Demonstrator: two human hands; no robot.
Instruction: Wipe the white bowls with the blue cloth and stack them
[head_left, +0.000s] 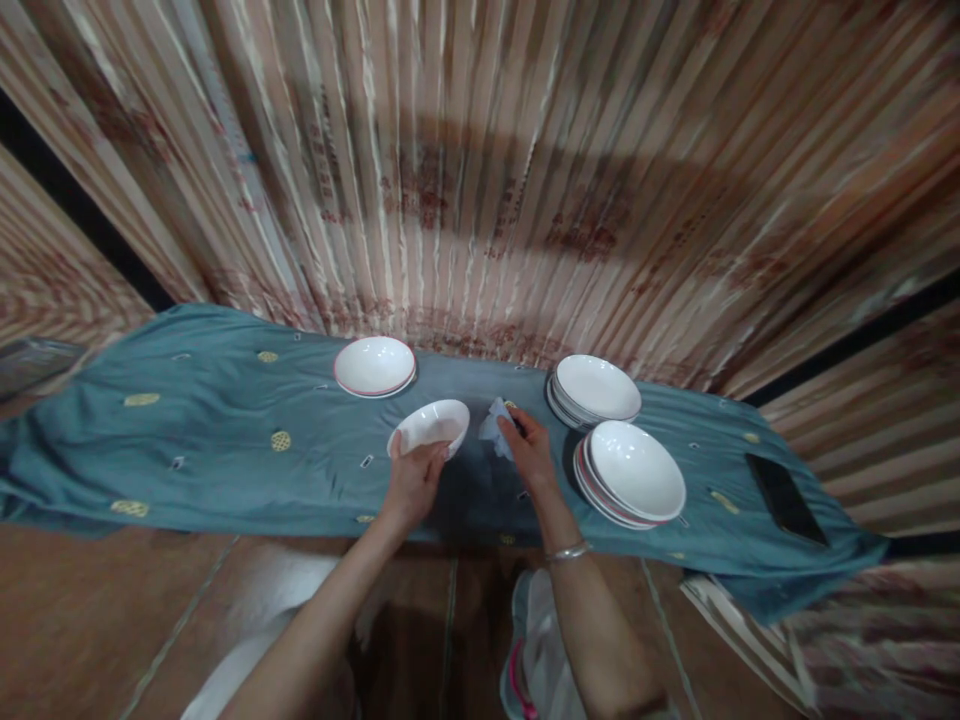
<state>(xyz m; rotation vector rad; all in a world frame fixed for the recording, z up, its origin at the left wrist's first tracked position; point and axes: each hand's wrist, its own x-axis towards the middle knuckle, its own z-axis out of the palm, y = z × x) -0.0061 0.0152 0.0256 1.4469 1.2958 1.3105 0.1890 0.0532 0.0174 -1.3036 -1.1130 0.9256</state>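
Observation:
My left hand (414,482) grips the near rim of a white bowl (429,424), which is tilted above the green cloth. In my right hand (531,448) is a crumpled pale cloth (495,428), pinched between the fingers just to the right of that bowl and apart from it. Beyond my left hand sits a small stack of white dishes with a red rim (375,367). To the right of my right hand stand two more stacks: a far stack of white bowls (598,388) and a nearer stack of white bowls (637,470), some with red rims.
A green patterned cloth (225,450) covers the long table. A dark phone (785,497) lies near its right end. Pleated curtains (480,180) hang right behind the table, with dark poles at both sides. Brown floor tiles (405,620) show below the front edge.

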